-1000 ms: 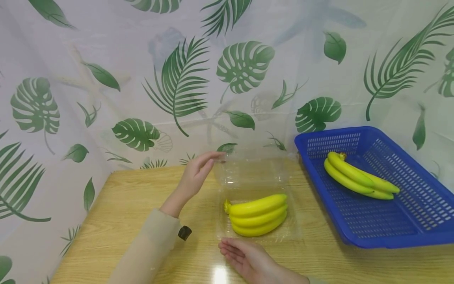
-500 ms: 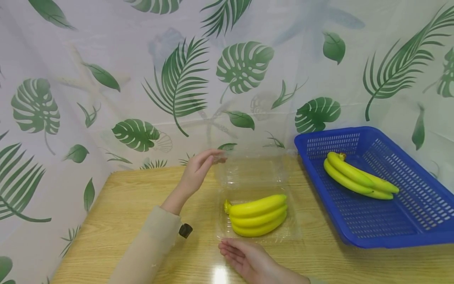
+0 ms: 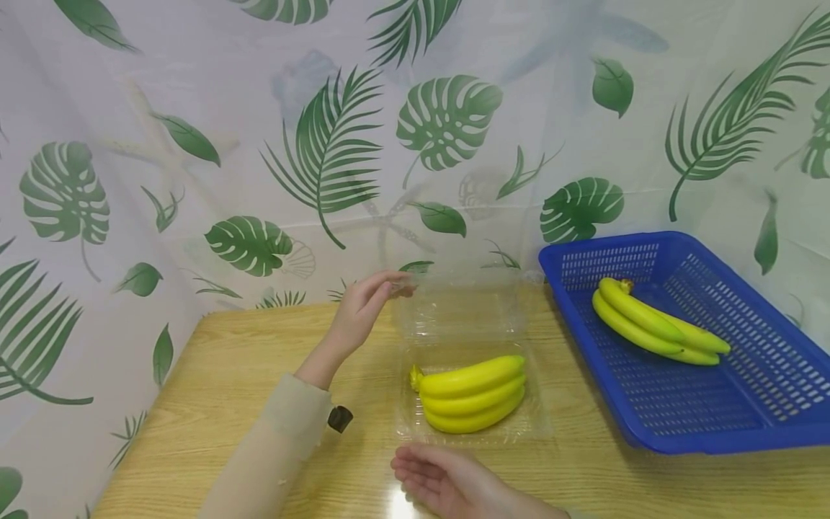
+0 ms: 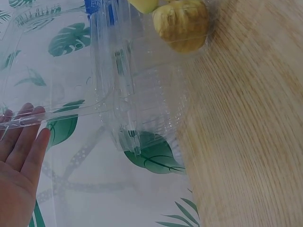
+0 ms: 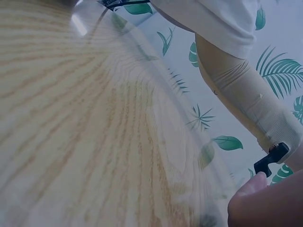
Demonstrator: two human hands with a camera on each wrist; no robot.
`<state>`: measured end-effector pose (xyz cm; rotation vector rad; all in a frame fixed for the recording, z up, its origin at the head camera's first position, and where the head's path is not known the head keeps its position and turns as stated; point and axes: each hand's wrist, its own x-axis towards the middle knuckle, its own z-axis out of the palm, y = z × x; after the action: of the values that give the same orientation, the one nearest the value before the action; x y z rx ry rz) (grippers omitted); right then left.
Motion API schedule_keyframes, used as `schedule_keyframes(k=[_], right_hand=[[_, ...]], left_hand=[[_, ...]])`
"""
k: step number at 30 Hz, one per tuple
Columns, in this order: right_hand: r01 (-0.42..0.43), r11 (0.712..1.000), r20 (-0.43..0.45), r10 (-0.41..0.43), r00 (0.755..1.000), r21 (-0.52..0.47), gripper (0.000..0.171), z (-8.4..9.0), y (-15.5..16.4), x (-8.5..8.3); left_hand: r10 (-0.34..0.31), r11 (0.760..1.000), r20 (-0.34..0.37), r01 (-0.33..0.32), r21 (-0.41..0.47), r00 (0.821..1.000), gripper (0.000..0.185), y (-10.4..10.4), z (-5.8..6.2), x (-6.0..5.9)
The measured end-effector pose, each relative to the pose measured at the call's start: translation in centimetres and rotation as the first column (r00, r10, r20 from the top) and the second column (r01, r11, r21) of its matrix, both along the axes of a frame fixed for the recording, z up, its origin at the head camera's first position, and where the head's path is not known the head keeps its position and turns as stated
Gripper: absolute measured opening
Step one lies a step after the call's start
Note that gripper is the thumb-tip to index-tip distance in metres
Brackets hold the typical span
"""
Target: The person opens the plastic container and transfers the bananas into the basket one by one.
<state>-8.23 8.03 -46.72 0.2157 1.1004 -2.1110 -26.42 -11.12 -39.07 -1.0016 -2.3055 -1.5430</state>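
A clear plastic clamshell container (image 3: 540,422) lies open on the table, a bunch of yellow bananas (image 3: 473,396) in its base. Its raised lid (image 3: 463,310) leans back at the far side. At the lid's left edge is my left hand (image 3: 357,310). In the left wrist view this hand (image 4: 21,175) has its extended fingers against the lid's rim (image 4: 57,113), and the banana stem (image 4: 182,26) shows at the top. My right hand (image 3: 454,479) stays just in front of the container, palm turned left, fingers relaxed and holding nothing.
On the right stands a blue perforated plastic basket (image 3: 593,382) with another banana bunch (image 3: 648,324) inside. Behind the wooden table (image 3: 246,367) hangs a white curtain (image 3: 493,43) printed with green leaves. A black strap mount (image 3: 340,418) sits at the left wrist.
My right hand has drawn slightly back and left, away from the container's front edge. The left hand has risen a little at the lid's edge. The bananas have stayed put.
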Motion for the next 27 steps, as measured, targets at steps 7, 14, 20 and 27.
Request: schedule_keyframes(k=[7,14,20,27], right_hand=[[-0.106,0.994,-0.004,0.105,0.994,-0.030,0.032,0.4,0.2,-0.3],[-0.155,0.986,-0.023,0.154,0.988,-0.065,0.035,1.2,0.5,-0.5],[-0.170,0.982,-0.039,0.167,0.985,-0.088,0.042,2.1,0.9,-0.8],[-0.202,0.972,-0.118,0.188,0.975,-0.123,0.042,2.6,1.3,-1.1]], left_hand=[[-0.001,1.000,-0.006,0.001,-0.005,1.000,0.036,0.0,0.1,0.0],[-0.010,1.000,-0.004,0.010,-0.008,1.000,0.037,-0.1,-0.1,-0.1],[-0.009,1.000,-0.013,0.009,-0.008,1.000,0.036,-0.2,-0.2,-0.1],[-0.010,1.000,-0.022,0.010,-0.010,1.000,0.036,-0.1,-0.1,0.0]])
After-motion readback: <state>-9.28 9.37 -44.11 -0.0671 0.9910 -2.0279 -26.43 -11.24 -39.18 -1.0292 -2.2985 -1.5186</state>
